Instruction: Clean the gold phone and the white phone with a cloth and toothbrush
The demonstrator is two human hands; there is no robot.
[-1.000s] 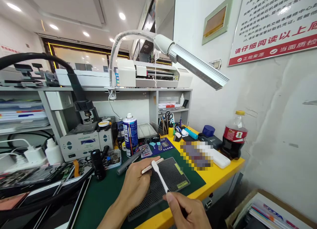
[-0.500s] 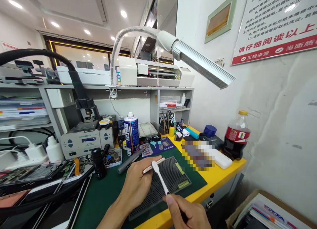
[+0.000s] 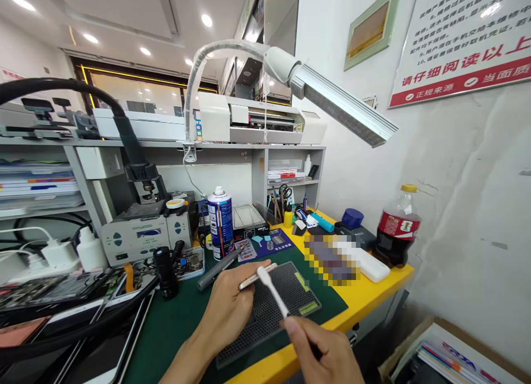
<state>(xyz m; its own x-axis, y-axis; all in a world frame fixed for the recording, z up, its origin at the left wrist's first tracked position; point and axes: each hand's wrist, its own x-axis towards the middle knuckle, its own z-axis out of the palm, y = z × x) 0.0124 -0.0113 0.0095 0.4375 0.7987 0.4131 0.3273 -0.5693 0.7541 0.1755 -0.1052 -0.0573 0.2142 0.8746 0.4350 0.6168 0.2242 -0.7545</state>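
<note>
My left hand [image 3: 230,304] is closed around a thin, pale phone [image 3: 248,282], held edge-up with small holes along its near end. My right hand [image 3: 323,348] pinches the handle of a white toothbrush [image 3: 274,295]. The brush head lies right at the phone's holed edge; whether the bristles touch it I cannot tell. Below both hands is a dark perforated mat [image 3: 290,304] with yellow-green labels, on a green work mat [image 3: 166,328]. A grey pen-shaped tool [image 3: 218,270] rests just beyond my left hand.
A blue spray can [image 3: 220,223] stands behind the hands. To the left are a black flashlight [image 3: 165,273], a parts tray [image 3: 193,262] and several phones and tablets. A white power bank [image 3: 371,265] and a cola bottle [image 3: 397,229] sit on the right. A lamp [image 3: 344,104] hangs above.
My right hand has shifted slightly to the right, and the toothbrush has moved a little with it. My left hand and the phone stay almost where they were.
</note>
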